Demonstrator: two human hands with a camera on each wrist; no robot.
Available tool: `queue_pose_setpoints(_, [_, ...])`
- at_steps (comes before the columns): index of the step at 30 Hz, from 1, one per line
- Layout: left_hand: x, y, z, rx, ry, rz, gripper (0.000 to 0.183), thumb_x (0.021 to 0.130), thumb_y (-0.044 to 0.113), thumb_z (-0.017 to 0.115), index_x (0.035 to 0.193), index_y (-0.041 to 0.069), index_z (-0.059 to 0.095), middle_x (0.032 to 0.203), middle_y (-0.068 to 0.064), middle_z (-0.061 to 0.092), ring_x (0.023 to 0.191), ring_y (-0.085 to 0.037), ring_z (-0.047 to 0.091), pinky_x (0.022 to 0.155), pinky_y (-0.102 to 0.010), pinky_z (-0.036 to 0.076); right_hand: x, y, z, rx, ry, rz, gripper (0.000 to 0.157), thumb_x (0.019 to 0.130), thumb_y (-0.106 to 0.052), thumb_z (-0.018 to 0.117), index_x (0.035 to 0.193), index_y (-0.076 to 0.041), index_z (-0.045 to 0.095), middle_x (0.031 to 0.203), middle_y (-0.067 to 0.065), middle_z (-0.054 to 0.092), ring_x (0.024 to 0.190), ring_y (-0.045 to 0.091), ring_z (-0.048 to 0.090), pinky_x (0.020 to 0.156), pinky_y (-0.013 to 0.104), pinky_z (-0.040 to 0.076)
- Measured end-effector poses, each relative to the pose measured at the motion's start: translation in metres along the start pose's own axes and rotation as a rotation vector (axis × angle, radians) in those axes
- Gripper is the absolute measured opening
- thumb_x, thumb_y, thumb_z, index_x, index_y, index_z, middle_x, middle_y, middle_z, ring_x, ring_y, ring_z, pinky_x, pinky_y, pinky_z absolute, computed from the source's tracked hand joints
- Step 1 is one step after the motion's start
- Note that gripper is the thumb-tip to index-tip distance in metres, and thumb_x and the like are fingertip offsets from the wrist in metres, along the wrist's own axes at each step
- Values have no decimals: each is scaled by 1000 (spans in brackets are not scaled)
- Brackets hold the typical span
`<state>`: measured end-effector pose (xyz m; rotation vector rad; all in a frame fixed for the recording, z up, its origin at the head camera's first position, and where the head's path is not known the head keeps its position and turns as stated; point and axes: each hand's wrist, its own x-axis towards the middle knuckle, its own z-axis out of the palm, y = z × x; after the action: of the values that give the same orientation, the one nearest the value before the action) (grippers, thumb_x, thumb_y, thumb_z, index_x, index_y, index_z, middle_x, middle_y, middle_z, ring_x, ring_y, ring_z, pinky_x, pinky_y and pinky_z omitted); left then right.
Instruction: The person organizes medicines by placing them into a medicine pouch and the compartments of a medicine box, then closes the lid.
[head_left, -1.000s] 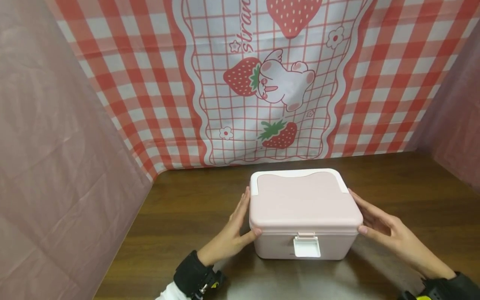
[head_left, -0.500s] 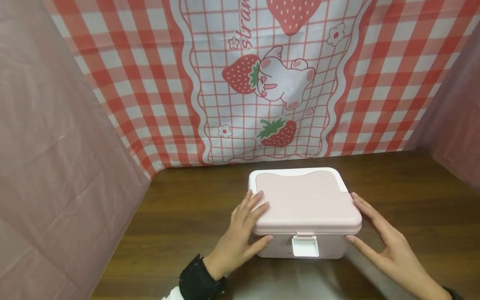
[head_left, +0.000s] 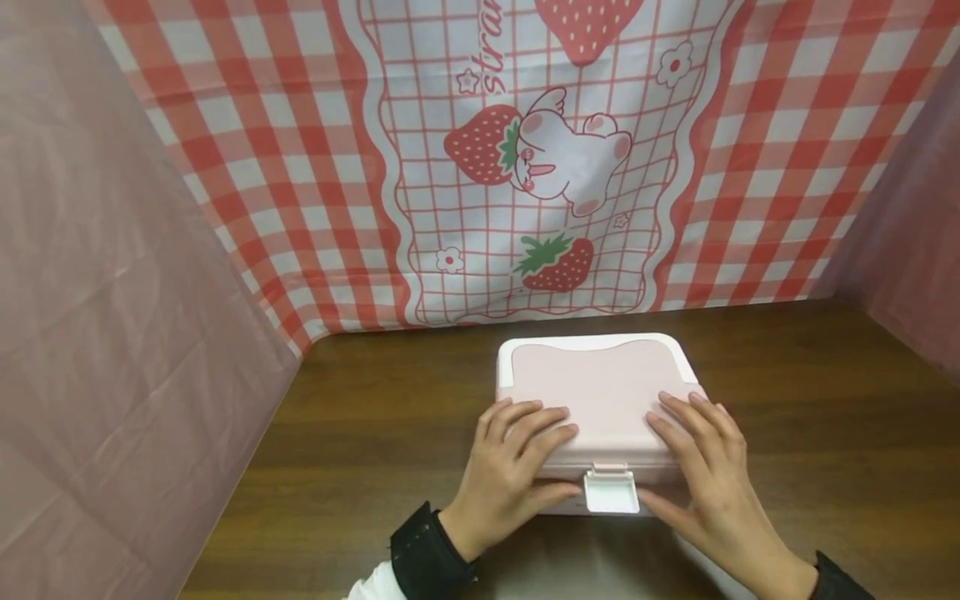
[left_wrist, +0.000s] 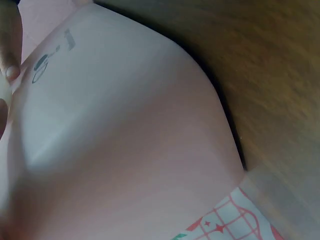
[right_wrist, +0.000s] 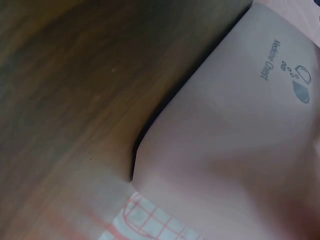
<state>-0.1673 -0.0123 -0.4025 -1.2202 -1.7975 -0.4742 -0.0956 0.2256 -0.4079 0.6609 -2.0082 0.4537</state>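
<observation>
A pale pink medicine chest (head_left: pixel 592 387) with a white-edged lid stands closed on the wooden table. A white latch (head_left: pixel 612 493) sits at the middle of its front. My left hand (head_left: pixel 510 475) lies over the lid's front left part, fingers spread on top and thumb along the front, its tip by the latch. On the right side, my right hand (head_left: pixel 708 467) lies likewise, its thumb reaching the latch's other side. In the right wrist view, the chest's front (right_wrist: pixel 215 125) bears a printed logo and "Medicine Chest". Neither hand's fingers close round the chest.
The brown wooden table (head_left: pixel 375 433) extends on both sides of the chest. Behind it hangs a red-and-white checked cloth (head_left: pixel 300 167) with strawberry prints. Pink fabric walls (head_left: pixel 135 333) enclose the left and right sides.
Both hands have moved from the chest's sides inward onto the lid's front, thumbs now beside the latch. The chest has stayed in nearly the same place, its lid down.
</observation>
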Motion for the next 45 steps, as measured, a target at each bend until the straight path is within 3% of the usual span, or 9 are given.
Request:
queue_pose_setpoints(9, [2, 2, 3, -23, 41, -27, 66, 65, 53, 73, 117, 16, 56, 123, 1, 54, 114, -22, 47, 100, -44, 33, 5, -2, 2, 5, 56, -22, 65, 85, -53, 53, 116, 5, 54, 124, 25, 48, 123, 41, 31, 111, 47, 12])
queue_pose_setpoints(13, [2, 3, 3, -21, 52, -18, 64, 66, 53, 73, 116, 17, 57, 123, 0, 55, 114, -22, 47, 100, -45, 33, 9, -7, 3, 9, 112, -88, 52, 88, -48, 52, 108, 0, 59, 118, 25, 51, 120, 39, 34, 111, 47, 14])
queue_pose_setpoints(19, [0, 2, 6, 15, 113, 95, 46, 69, 47, 73, 108, 23, 65, 119, -2, 58, 110, -22, 49, 97, -48, 35, 17, -12, 3, 25, 181, -254, 26, 94, -31, 49, 93, -9, 64, 108, 21, 54, 116, 34, 40, 110, 45, 18])
queue_pose_setpoints(25, [0, 0, 9, 30, 158, 207, 28, 71, 40, 74, 96, 28, 71, 113, -4, 62, 104, -22, 52, 91, -48, 37, 19, -12, 3, 24, 195, -308, 23, 94, -26, 49, 89, -10, 64, 101, 20, 56, 104, 35, 43, 109, 44, 21])
queue_pose_setpoints(45, [4, 1, 12, 124, 213, 278, 19, 77, 36, 67, 95, 28, 67, 112, -4, 62, 100, -25, 55, 86, -53, 40, 22, -8, 6, 26, 298, -389, 19, 90, -23, 57, 88, -8, 69, 94, 17, 63, 91, 35, 52, 100, 49, 32])
